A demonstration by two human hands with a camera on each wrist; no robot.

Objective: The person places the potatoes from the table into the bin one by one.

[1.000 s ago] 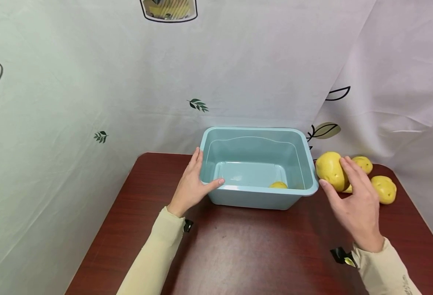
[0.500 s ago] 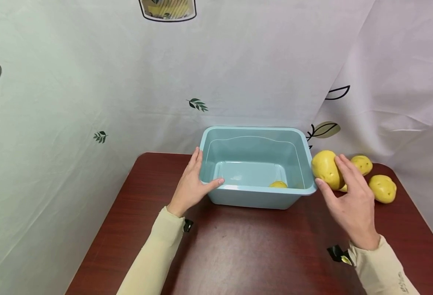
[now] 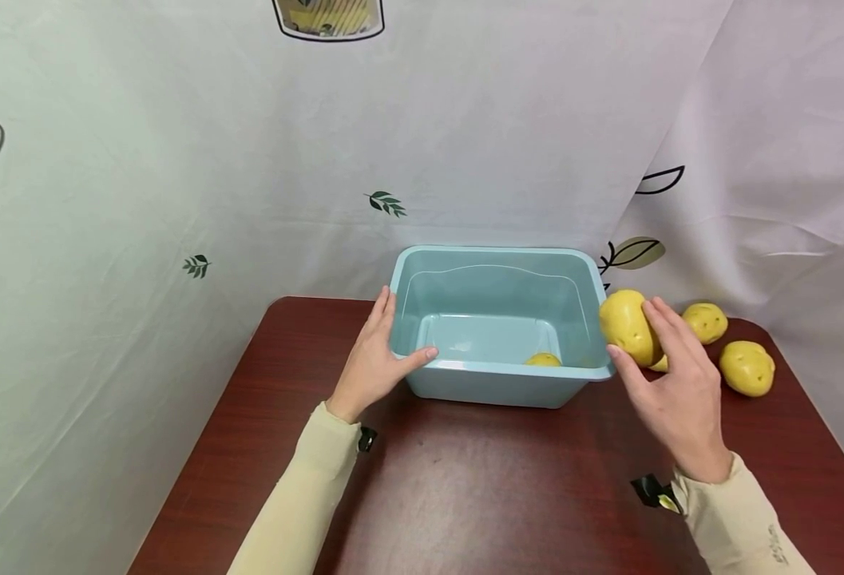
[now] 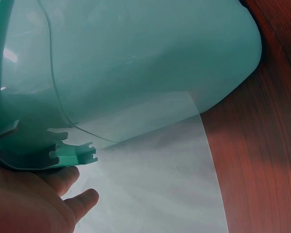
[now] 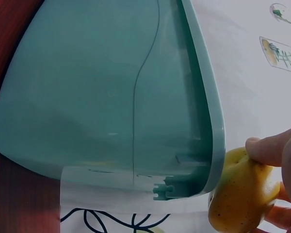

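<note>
In the head view a yellow potato (image 3: pixel 628 326) is held between the thumb and fingers of my right hand (image 3: pixel 680 391), up beside the right rim of a light blue plastic bin (image 3: pixel 497 387). The right wrist view shows this same potato (image 5: pixel 245 194) just outside the bin's rim, thumb on its upper side and fingers beneath. My left hand (image 3: pixel 371 359) rests at the bin's front left corner, its fingers straight along the left side and the thumb lying over the front rim. Another potato (image 3: pixel 543 360) lies inside the bin, partly hidden by the front wall.
On the dark red wooden table (image 3: pixel 465 479), right of the bin, lie a potato (image 3: pixel 748 368) near the right edge and another potato (image 3: pixel 705 322) farther back. One more potato (image 3: pixel 659 365) is mostly hidden behind the right hand. White printed cloth (image 3: pixel 493 120) hangs behind the table.
My right hand has moved a little left and slightly upward with the potato, bringing it closer to the bin's right rim. The left hand and the bin have stayed put.
</note>
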